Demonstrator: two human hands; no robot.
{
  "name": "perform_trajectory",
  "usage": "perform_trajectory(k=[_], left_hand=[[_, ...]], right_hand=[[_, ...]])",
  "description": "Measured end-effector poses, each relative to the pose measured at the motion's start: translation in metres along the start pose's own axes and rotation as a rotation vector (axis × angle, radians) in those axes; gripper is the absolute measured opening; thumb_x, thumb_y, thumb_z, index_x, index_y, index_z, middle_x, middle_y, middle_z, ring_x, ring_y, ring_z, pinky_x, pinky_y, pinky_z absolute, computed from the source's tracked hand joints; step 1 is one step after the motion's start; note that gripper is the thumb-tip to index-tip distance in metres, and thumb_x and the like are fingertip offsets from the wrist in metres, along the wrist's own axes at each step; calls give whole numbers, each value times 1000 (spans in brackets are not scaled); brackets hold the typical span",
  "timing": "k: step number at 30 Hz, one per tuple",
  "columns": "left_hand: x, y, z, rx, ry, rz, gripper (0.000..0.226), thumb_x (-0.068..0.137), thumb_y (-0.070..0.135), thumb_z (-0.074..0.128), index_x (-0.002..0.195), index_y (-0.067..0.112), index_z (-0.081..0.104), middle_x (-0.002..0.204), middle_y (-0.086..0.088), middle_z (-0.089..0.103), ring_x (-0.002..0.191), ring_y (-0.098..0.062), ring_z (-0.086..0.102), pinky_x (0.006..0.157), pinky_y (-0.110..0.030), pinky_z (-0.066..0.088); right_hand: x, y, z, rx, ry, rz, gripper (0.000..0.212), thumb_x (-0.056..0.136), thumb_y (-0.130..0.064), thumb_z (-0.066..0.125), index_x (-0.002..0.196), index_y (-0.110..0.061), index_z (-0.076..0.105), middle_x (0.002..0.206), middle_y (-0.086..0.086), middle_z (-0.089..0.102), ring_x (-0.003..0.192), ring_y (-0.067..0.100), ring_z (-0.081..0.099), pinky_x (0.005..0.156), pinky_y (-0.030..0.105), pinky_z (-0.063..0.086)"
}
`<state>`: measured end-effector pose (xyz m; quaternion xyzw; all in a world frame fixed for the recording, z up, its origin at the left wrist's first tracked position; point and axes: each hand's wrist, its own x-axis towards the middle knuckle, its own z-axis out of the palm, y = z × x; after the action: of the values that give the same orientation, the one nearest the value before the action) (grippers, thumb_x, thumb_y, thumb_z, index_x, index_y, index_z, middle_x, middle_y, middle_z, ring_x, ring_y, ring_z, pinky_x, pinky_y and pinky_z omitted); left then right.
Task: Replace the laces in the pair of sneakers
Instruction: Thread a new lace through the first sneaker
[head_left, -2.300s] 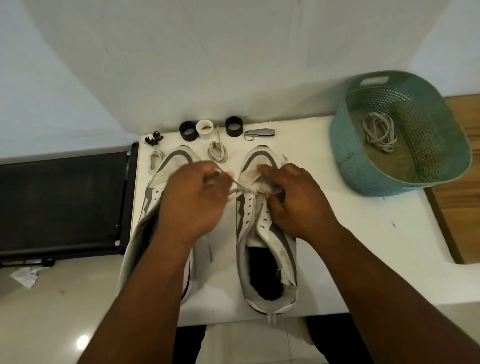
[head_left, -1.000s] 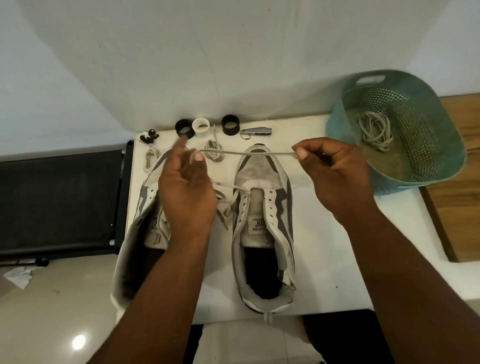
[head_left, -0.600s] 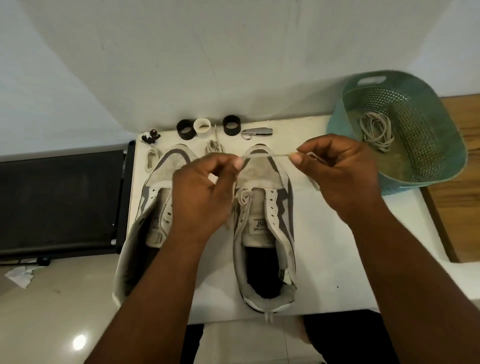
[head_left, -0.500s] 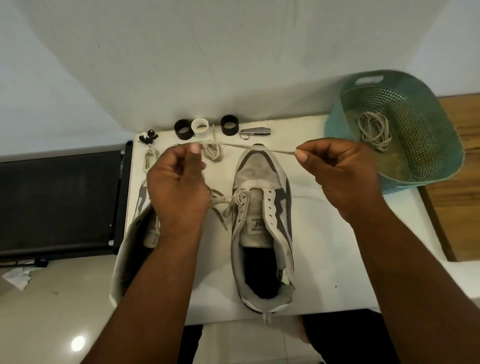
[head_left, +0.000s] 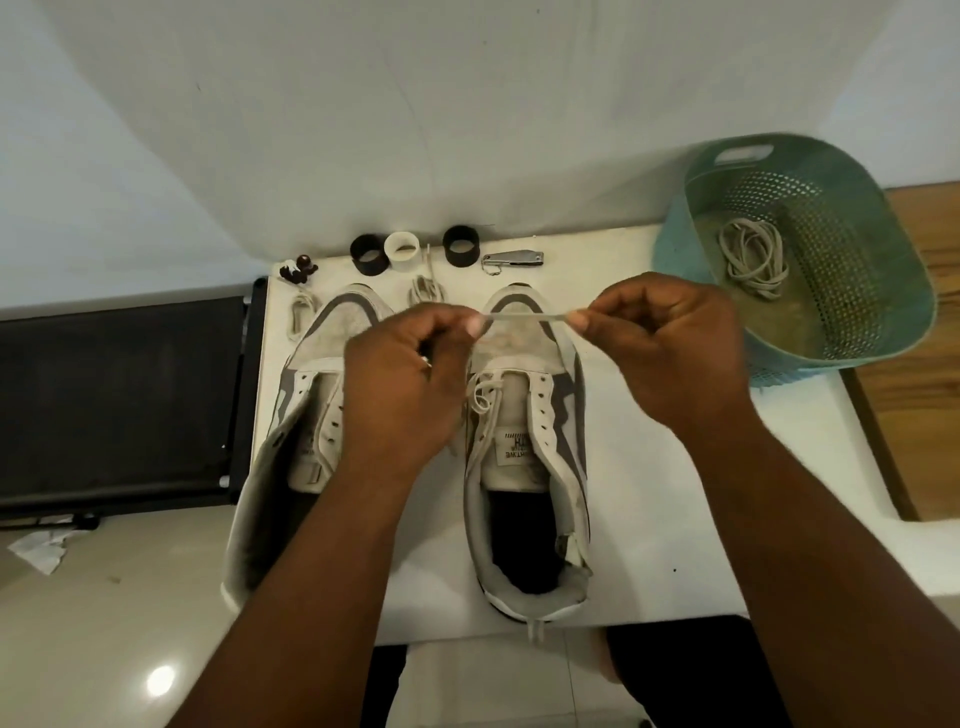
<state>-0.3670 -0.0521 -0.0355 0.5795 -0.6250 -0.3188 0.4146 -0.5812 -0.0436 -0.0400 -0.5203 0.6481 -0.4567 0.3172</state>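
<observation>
Above the toe of the right sneaker (head_left: 524, 415), a pale flat lace (head_left: 527, 316) is stretched taut between two hands. The left hand (head_left: 402, 384) pinches one end, its thumb and fingers (head_left: 474, 326) curled together on the lace. The right hand (head_left: 675, 348) pinches the other end between thumb and forefinger, its other fingers curled in. From the left hand the lace drops to a loose loop at the front eyelets of the right sneaker; the eyelets further back look unlaced. A label on this sneaker's tongue carries small print, seen upside down and too blurred to read with certainty. The left sneaker (head_left: 306, 415) lies just beside it, partly hidden by the left forearm.

Both sneakers rest on a white worktop (head_left: 649, 493), toes pointing away from the person. Beyond the toes lie two small lace bundles (head_left: 426, 288), two black rings (head_left: 368, 254) with a white ring (head_left: 402, 249) between them, a metal nail clipper (head_left: 511, 260) and some dark beads (head_left: 298, 270). At the right stands a teal perforated basket (head_left: 857, 249) with another coiled lace (head_left: 753, 260) inside.
</observation>
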Motion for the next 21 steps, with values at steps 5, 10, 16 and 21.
perform_trajectory(k=[5,10,16,21], left_hand=[[2,-9,-4,191,208,-55,8,98,26,66,103,26,72,93,14,72,83,-1,65,80,-23,54],[-5,-1,4,214,-267,222,58,89,20,68,146,20,56,134,5,65,125,-9,57,108,-38,47],[-6,-8,9,6,-275,209,20,92,19,77,112,20,79,99,10,78,90,-1,73,81,-31,60],[-5,-17,9,125,-147,56,8,93,26,74,98,24,80,84,14,75,78,-1,70,74,-33,60]], right_hand=[[1,9,0,-100,-103,57,16,95,-16,70,104,-27,77,89,-24,71,79,-8,66,75,11,54],[-11,-7,19,-112,-285,3,12,86,-24,79,94,-27,70,80,-10,76,71,3,72,67,25,60],[-10,-14,14,141,-275,158,19,77,-31,82,83,-14,73,72,3,75,64,21,74,61,35,62],[-14,-7,20,-195,-205,158,23,82,-47,79,84,-27,69,74,-6,71,67,11,68,61,33,58]])
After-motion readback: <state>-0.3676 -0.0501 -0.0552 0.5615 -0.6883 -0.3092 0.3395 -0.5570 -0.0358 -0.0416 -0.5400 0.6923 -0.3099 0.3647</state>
